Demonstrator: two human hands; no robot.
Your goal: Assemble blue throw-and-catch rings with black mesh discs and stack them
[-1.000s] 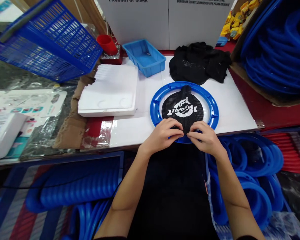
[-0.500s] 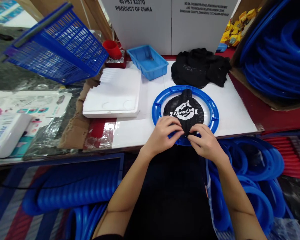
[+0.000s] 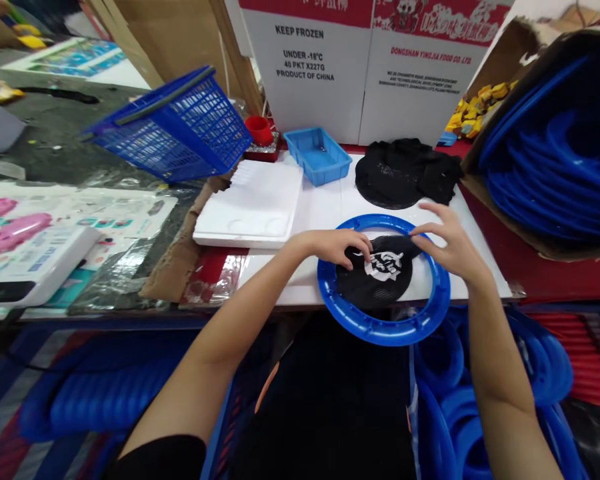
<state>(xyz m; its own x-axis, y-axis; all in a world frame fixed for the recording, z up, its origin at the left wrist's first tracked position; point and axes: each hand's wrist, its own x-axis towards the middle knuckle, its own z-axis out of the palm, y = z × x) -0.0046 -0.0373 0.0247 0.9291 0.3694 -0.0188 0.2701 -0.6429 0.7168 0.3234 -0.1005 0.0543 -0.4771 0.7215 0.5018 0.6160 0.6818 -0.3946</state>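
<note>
A blue plastic ring [image 3: 383,331] lies tilted over the table's front edge, its near side jutting past it. Inside it is a round black mesh fabric piece [image 3: 363,287] with a white printed logo. My left hand [image 3: 341,247] reaches over the ring's far left side, thumb and fingers apart and touching the mesh. At the far right of the ring, my right hand [image 3: 453,247] pinches the edge of the mesh between thumb and forefinger; its other fingers are raised. Behind the ring lies a pile of black mesh fabric [image 3: 400,177].
A light blue tray [image 3: 325,175] and white foam block [image 3: 260,207] stand left of the fabric pile. Further left is a tilted blue basket [image 3: 180,133]. A carton of blue rings [image 3: 570,193] is at right; more blue rings [image 3: 460,407] hang below the table. A printed carton [image 3: 315,100] stands behind.
Both hands have moved from the ring's near edge to its far side. The ring is nearer to me, and the mesh is bunched and turned. The camera view has tipped up.
</note>
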